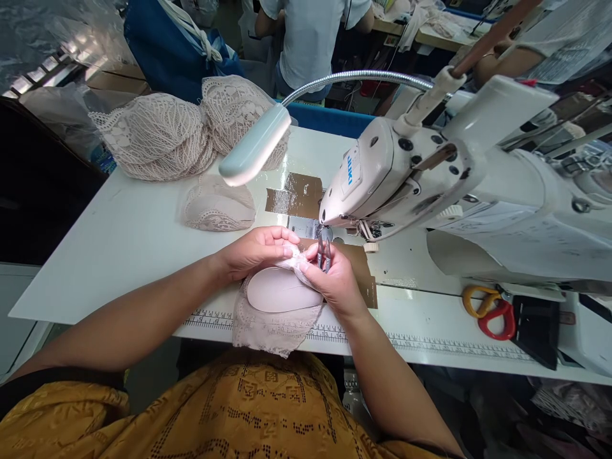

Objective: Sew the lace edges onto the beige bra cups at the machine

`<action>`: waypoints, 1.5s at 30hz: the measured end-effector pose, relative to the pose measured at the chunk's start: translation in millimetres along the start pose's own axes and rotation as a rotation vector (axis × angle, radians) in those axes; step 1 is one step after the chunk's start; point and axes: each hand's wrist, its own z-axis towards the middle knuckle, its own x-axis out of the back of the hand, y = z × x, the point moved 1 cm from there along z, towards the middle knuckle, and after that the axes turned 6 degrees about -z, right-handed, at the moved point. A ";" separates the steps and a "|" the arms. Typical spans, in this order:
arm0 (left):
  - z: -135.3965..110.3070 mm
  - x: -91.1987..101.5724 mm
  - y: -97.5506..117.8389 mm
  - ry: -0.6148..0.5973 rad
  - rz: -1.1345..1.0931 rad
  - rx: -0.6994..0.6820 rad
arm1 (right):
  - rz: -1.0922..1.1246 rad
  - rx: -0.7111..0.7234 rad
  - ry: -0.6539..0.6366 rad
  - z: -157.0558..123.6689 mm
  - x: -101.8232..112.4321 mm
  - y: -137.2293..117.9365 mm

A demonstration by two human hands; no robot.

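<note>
Pinches the gathered edge of a padded lace piece [282, 291] between left hand [253, 252] thumb and fingertips; with right hand [340, 280], clamps the same edge and holds small thread snips [327, 258]. Holds the piece over the ruler [210, 319] at the table's [119, 242] front edge, near the sewing machine [377, 166]. Has a lace cup [220, 207] lying farther back, leftward, and scissors [510, 313] well apart, rightward.
</note>
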 end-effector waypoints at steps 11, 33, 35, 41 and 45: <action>-1.2 0.5 -0.7 0.008 -0.042 -0.061 | -0.018 0.024 0.024 0.6 -0.4 -1.9; -28.8 -15.5 9.8 0.016 0.960 -0.628 | -0.033 0.107 0.063 -0.5 0.5 2.5; -25.6 -17.2 3.1 -0.027 0.910 -0.473 | -0.035 0.149 0.058 -1.6 -1.0 1.0; -8.3 -9.1 -11.8 -0.031 0.602 -0.266 | -0.166 0.171 -0.026 -3.3 -7.4 -6.9; -6.8 -6.3 -11.8 -0.004 0.559 -0.260 | -0.150 0.151 -0.010 -2.0 -6.5 -7.3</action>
